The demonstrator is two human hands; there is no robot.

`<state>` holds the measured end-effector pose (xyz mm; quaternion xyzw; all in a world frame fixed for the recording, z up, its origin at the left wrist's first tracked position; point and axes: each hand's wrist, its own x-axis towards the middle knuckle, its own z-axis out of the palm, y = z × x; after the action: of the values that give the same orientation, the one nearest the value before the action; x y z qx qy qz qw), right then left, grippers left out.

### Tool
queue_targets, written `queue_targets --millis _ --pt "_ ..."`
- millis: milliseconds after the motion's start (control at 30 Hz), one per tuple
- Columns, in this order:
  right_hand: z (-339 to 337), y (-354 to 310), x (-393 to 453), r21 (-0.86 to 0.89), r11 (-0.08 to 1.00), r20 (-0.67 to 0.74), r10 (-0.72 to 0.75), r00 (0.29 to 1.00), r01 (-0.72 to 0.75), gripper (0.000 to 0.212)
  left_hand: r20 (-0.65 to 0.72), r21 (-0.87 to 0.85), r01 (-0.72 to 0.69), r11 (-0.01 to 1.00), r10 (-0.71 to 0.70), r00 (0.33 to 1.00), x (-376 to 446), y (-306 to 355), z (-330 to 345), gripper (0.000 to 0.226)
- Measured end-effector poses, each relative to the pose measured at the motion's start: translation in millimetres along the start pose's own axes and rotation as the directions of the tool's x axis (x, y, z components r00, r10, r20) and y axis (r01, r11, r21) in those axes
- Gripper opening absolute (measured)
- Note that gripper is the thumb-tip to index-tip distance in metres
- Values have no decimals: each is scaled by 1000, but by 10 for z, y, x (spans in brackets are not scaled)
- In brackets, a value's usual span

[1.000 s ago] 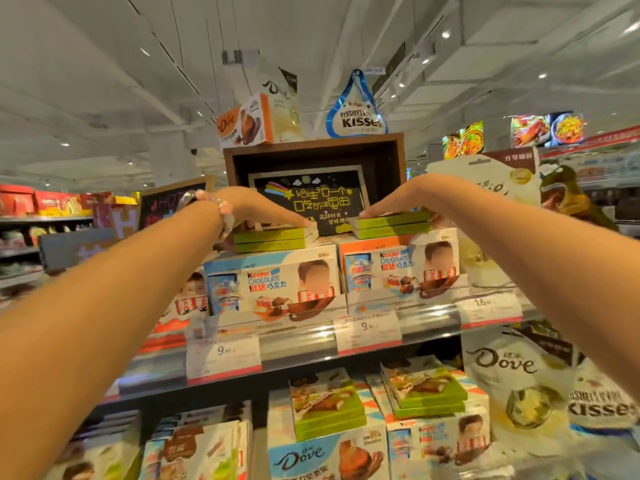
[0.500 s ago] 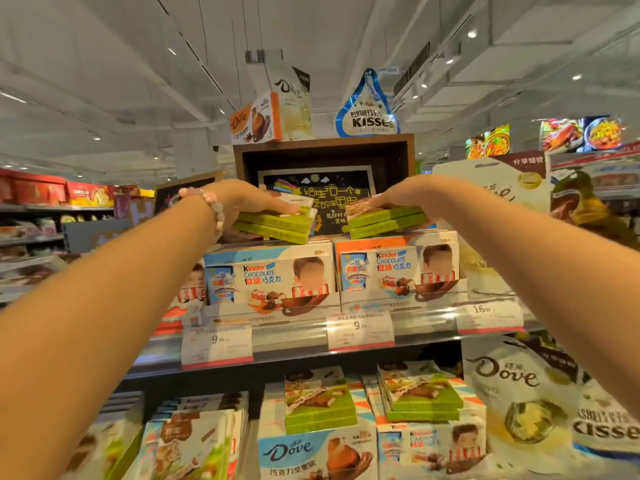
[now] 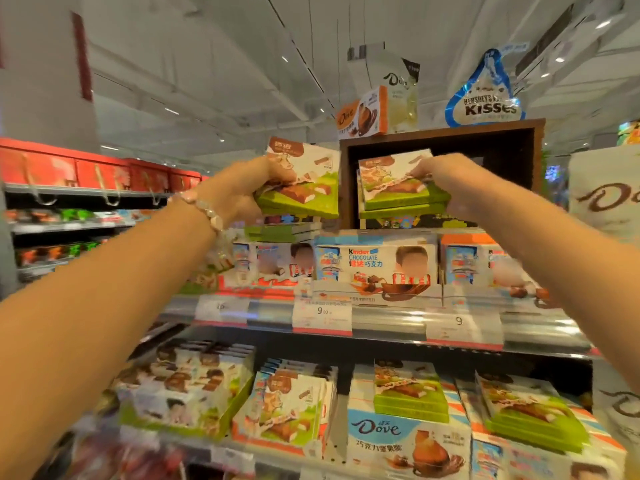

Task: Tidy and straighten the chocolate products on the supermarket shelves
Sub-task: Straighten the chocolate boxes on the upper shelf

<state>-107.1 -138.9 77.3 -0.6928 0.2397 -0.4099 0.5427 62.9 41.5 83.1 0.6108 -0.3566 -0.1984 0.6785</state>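
My left hand (image 3: 235, 192) grips a flat green and white chocolate box (image 3: 304, 178), tilted up so its front faces me. My right hand (image 3: 446, 181) holds a small stack of the same green boxes (image 3: 391, 185), also tipped up, in front of a dark wooden display crate (image 3: 443, 140). Both stacks hang above the Kinder chocolate cartons (image 3: 374, 268) on the upper shelf. More green boxes (image 3: 280, 232) lie flat on top of the left Kinder carton.
The shelf rail (image 3: 391, 320) carries price tags. Below stand more green boxes (image 3: 408, 393) and a Dove carton (image 3: 408, 441). Dove boxes (image 3: 363, 114) and a Hershey's Kisses bag (image 3: 485, 95) sit on the crate. Red gift boxes (image 3: 86, 171) fill the far left shelves.
Both hands have lifted their green boxes off the Kinder cartons and tipped them upright to face me. The camera has swung left.
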Motion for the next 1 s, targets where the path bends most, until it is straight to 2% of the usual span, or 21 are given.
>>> queue_targets --millis 100,167,267,333,400,433,533,567,633,733,867,1000 --pt "328 0 -1 94 994 68 -57 996 50 7 -68 69 -59 996 64 996 -52 -25 -356 15" --pt "533 4 -8 137 987 82 -92 992 80 6 -150 138 -130 982 151 977 -49 -47 -569 8" --pt "849 0 -5 194 975 128 -136 982 110 5 -136 141 -209 968 228 964 -41 -78 -883 11" --pt "1062 -10 6 210 966 128 -182 975 152 5 -73 161 -246 956 260 963 -60 -89 -1104 13" --pt "1266 -10 16 216 956 104 -226 969 200 2 29 246 -278 929 279 960 -51 -108 -1328 13" --pt "1356 -15 21 221 950 90 -245 965 221 8 91 296 -294 909 280 956 -46 -110 -1435 15" --pt "1580 -26 72 223 932 103 -314 944 286 57 275 431 -369 824 269 923 13 -81 -1742 24" --pt "1653 -44 74 200 927 121 -343 931 316 64 310 455 -384 803 262 914 41 -53 -1846 23" --pt "1808 -73 69 193 906 121 -403 907 377 61 384 477 -393 786 216 898 92 0 -2068 23" --pt "2026 -89 60 244 873 87 -454 887 423 49 501 548 -380 745 72 862 143 -11 -2426 46" --pt "2222 -61 106 61 849 85 -528 845 524 48 570 631 -405 662 -41 821 250 -199 -2612 44" --pt "2387 -56 145 -79 807 134 -573 808 585 51 635 649 -489 583 -61 770 399 -338 -2540 32"
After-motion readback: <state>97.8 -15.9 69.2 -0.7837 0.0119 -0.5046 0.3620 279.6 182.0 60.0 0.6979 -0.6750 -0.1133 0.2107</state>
